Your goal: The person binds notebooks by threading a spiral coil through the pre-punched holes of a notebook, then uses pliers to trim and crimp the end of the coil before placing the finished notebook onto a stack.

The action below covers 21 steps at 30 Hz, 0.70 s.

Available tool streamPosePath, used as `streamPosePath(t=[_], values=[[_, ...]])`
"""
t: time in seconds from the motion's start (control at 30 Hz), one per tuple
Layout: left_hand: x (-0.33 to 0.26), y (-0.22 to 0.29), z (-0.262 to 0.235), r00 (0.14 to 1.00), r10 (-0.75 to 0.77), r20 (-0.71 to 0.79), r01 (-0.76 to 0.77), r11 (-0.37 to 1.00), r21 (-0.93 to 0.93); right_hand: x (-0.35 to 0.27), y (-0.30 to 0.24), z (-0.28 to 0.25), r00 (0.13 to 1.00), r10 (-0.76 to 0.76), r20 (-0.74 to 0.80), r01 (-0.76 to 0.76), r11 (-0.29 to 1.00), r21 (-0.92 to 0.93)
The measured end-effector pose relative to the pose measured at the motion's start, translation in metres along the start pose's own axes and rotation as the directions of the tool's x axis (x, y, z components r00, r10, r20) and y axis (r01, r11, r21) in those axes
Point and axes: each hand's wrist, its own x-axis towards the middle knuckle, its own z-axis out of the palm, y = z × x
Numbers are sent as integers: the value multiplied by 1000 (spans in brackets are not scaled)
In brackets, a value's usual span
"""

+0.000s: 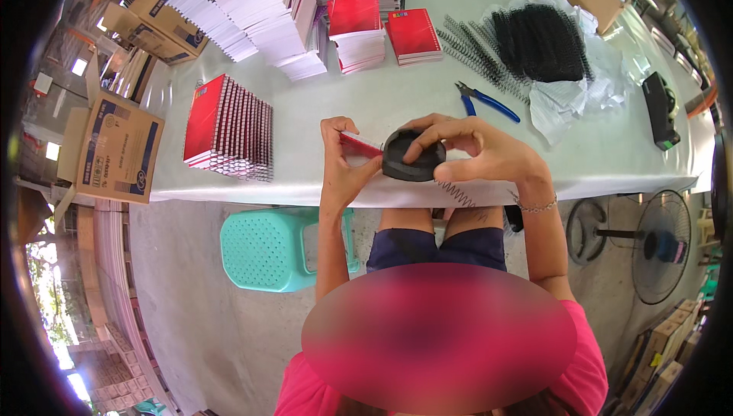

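Left hand [341,166] pinches the red-covered notebook [360,149] upright at the desk's [321,107] near edge — right hand [469,149] clamped on a round black disc [413,158] against its spine, likely steadying the black wire coil [456,195] trailing right.

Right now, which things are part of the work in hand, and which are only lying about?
In hand:
left hand holding the red-covered notebook
right hand on the black round tool
wire spiral

Lying about:
blue-handled pliers
stack of bound notebooks
black coils
turquoise stool
floor fan
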Motion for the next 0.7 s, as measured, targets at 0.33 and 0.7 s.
streamPosePath(t=[0.33,0.7], values=[[-2,6,5,999,-25,32,26,1000,-5,7,20,-2,987,120,-104,-120,993,14],[0,8,4,995,14,95,-16,1000,20,10,22,4,983,89,-158,-98,994,-52]])
